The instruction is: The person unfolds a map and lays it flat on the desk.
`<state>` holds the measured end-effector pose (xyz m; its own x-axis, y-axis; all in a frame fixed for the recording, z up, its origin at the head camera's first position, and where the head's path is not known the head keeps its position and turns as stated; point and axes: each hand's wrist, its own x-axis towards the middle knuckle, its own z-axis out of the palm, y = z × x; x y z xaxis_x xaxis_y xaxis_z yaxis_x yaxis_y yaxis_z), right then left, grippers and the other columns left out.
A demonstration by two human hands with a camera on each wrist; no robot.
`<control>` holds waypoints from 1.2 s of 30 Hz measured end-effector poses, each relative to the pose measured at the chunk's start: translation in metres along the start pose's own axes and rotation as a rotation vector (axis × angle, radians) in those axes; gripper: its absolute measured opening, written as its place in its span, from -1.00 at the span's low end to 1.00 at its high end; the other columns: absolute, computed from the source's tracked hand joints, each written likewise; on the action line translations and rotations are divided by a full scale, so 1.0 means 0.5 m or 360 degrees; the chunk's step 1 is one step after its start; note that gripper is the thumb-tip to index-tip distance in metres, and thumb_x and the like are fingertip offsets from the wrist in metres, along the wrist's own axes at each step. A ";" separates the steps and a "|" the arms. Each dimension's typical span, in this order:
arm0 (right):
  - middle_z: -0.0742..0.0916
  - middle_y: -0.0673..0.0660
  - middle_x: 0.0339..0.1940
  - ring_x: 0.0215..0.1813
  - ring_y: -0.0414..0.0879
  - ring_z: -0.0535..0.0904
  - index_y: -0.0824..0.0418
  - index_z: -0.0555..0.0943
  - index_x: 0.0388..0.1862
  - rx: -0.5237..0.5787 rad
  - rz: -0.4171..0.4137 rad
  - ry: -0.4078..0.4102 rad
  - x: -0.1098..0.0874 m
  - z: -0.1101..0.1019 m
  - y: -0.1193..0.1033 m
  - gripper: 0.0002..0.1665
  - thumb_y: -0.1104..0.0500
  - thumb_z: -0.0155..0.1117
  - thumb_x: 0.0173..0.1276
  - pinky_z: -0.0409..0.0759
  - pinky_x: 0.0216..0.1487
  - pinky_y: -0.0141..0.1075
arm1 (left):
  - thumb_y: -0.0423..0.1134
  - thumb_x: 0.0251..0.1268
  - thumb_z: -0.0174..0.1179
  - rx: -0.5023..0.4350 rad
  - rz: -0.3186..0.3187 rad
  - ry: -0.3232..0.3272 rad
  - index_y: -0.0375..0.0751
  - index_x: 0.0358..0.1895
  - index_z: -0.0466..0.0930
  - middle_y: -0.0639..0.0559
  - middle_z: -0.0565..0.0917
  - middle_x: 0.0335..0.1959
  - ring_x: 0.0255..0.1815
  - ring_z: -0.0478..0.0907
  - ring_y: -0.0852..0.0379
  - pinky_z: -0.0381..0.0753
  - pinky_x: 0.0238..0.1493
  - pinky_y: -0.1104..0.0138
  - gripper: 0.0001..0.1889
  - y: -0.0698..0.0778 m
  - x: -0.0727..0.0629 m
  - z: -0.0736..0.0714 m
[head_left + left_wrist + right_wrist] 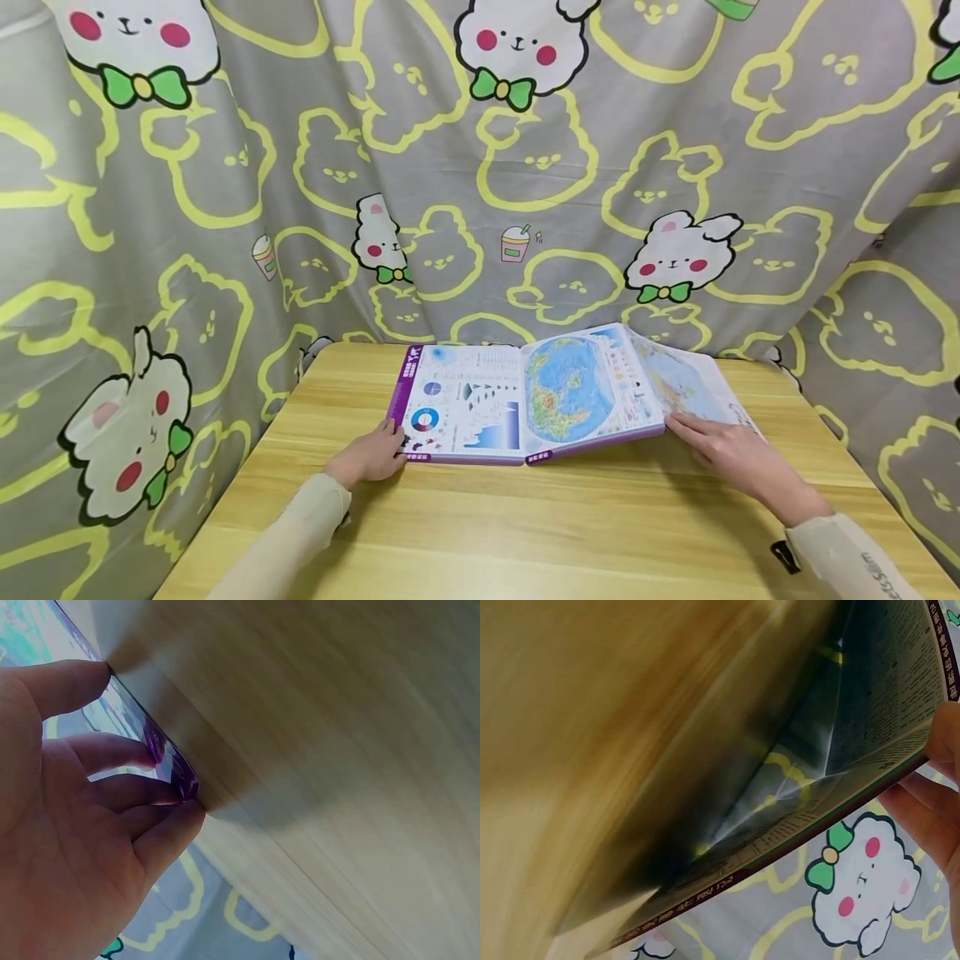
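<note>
A purple-edged atlas (480,450) lies spread on the table, with charts on its left page and a world map on the raised page right of the middle. At its near left corner, my left hand (371,454) holds the edge; the left wrist view shows the thumb and curved fingers around that corner (184,776). My right hand (738,450) pinches the raised right part between thumb and fingers. Another map panel (682,379) slopes down to the right behind that hand. From the right wrist view, the atlas's lifted edge (765,859) is seen from below.
The wooden table (487,533) carries the atlas near its back edge. A grey curtain (450,175) with yellow outlines and white cartoon animals hangs behind and along both sides. A small black item (785,557) is by the right sleeve.
</note>
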<state>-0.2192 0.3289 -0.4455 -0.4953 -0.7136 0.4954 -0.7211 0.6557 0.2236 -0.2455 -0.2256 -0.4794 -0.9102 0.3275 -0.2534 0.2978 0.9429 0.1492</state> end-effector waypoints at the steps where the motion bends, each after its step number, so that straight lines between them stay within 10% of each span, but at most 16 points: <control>1: 0.69 0.24 -0.01 -0.35 0.09 0.67 0.29 0.62 0.04 0.0005 -0.0001 0.0001 -0.002 0.003 0.000 -0.14 -0.17 -0.60 0.52 0.61 -0.49 -0.13 | -0.12 0.41 0.00 -0.0007 0.0000 0.0005 -0.55 0.32 0.22 -0.50 0.10 0.38 0.42 0.02 -0.32 0.12 0.36 -0.04 -0.40 -0.002 0.000 0.000; 14: 0.68 0.19 0.03 -0.09 0.10 0.65 0.29 0.64 0.03 0.0049 -0.0033 -0.0071 -0.029 0.043 -0.002 -0.16 -0.02 -0.67 0.56 0.63 -0.24 -0.05 | -0.14 0.41 -0.01 -0.0036 0.0004 -0.0014 -0.54 0.32 0.23 -0.51 0.10 0.38 0.41 0.02 -0.34 0.09 0.37 -0.05 -0.41 -0.017 -0.004 -0.006; 18: 0.68 0.19 0.03 -0.08 0.10 0.65 0.29 0.64 0.05 0.0064 -0.0048 -0.0133 -0.033 0.048 -0.002 -0.60 0.27 -0.06 0.35 0.62 -0.17 -0.03 | -0.15 0.40 0.00 -0.0036 0.0005 -0.0014 -0.55 0.31 0.23 -0.52 0.11 0.37 0.41 0.02 -0.35 0.09 0.37 -0.05 -0.42 -0.020 -0.003 -0.005; 23: 0.69 0.19 0.01 -0.11 0.12 0.65 0.29 0.64 0.04 0.0065 -0.0067 -0.0208 -0.036 0.058 -0.001 -0.33 0.46 0.35 -0.21 0.62 -0.15 0.00 | -0.13 0.42 -0.01 -0.0039 -0.0006 -0.0009 -0.55 0.31 0.24 -0.52 0.11 0.37 0.41 0.03 -0.35 0.09 0.37 -0.05 -0.41 -0.021 -0.006 -0.004; 36: 0.73 0.18 -0.09 -0.26 0.08 0.67 0.26 0.67 -0.03 0.0011 -0.0288 -0.0217 -0.033 0.086 0.001 -0.53 0.36 0.04 0.07 0.65 -0.29 -0.08 | -0.10 0.44 -0.04 -0.0035 -0.0027 -0.0014 -0.56 0.31 0.23 -0.54 0.10 0.36 0.40 0.02 -0.38 0.09 0.37 -0.06 -0.40 -0.032 -0.012 -0.005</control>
<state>-0.2321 0.3301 -0.4894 -0.4180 -0.8464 0.3298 -0.8072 0.5127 0.2925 -0.2457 -0.2428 -0.4780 -0.9124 0.3124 -0.2645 0.2762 0.9467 0.1656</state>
